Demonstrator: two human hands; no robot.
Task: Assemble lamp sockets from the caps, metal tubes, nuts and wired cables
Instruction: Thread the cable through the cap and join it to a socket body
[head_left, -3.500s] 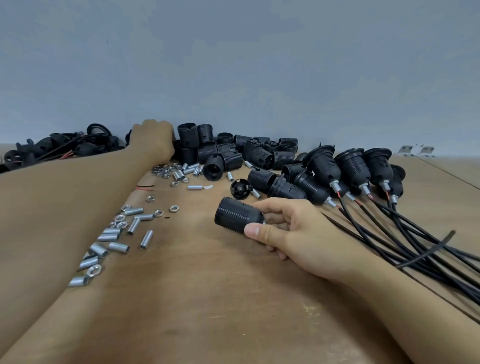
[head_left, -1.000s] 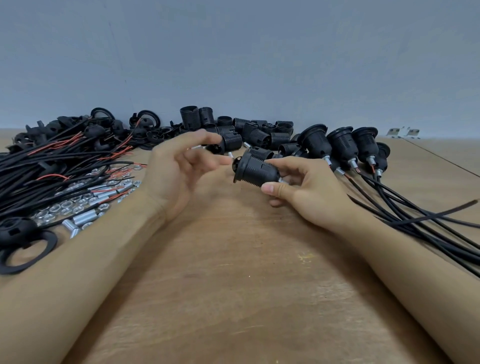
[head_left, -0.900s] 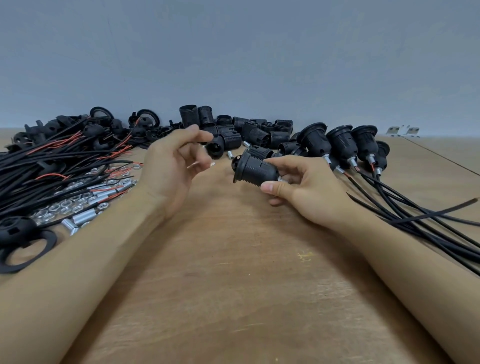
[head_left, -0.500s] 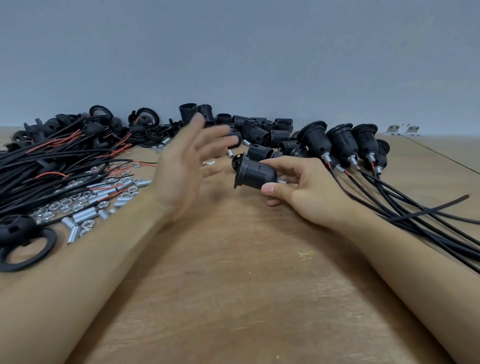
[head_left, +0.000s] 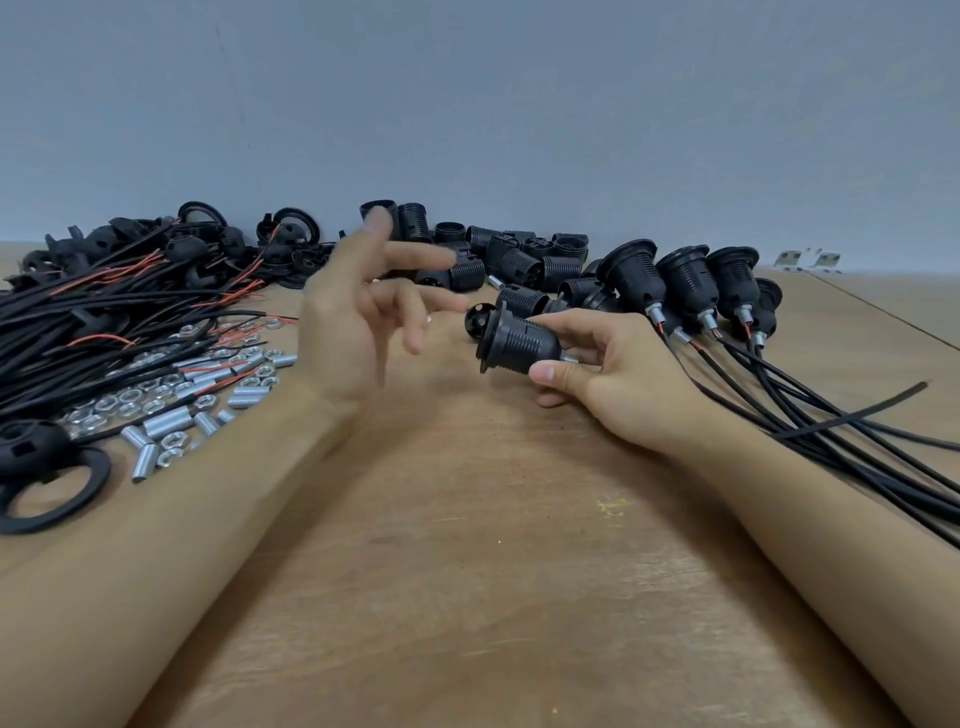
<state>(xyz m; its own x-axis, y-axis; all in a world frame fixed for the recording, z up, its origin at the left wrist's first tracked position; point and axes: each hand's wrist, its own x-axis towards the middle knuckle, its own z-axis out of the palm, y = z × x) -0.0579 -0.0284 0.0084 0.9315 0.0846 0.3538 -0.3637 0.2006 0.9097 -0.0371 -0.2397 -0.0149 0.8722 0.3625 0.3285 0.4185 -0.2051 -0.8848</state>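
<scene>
A black ribbed socket (head_left: 517, 341) is held on its side above the wooden table (head_left: 467, 571), gripped between the thumb and fingers of the right hand (head_left: 608, 374). A wide flange is seen at its left end, and a short metal stub projects from its right end, beside the fingers. The body is of matt black plastic, cylindrical, with fine ridges round it.

Just left of the socket, the left hand (head_left: 353, 322) is raised, blurred, its fingers spread and holding nothing.

Left of the socket and nearer the camera, a black ring (head_left: 52, 493) is laid flat beside a domed black cap (head_left: 31, 447). Beyond these, short silver tubes (head_left: 166, 422) and small hexagonal nuts (head_left: 124, 397) are scattered, shiny and loose. Further left and behind, a tangle of black cables (head_left: 78, 322) with red wire ends is heaped.

Right of the socket, finished sockets (head_left: 680, 283) are lined up with their black leads (head_left: 831, 415) trailing towards the camera.

Behind the socket, loose ribbed sleeves (head_left: 524, 254) are piled against a plain grey-blue wall (head_left: 519, 104). The tabletop is of bare brown board, scuffed, with a small yellow mark.
</scene>
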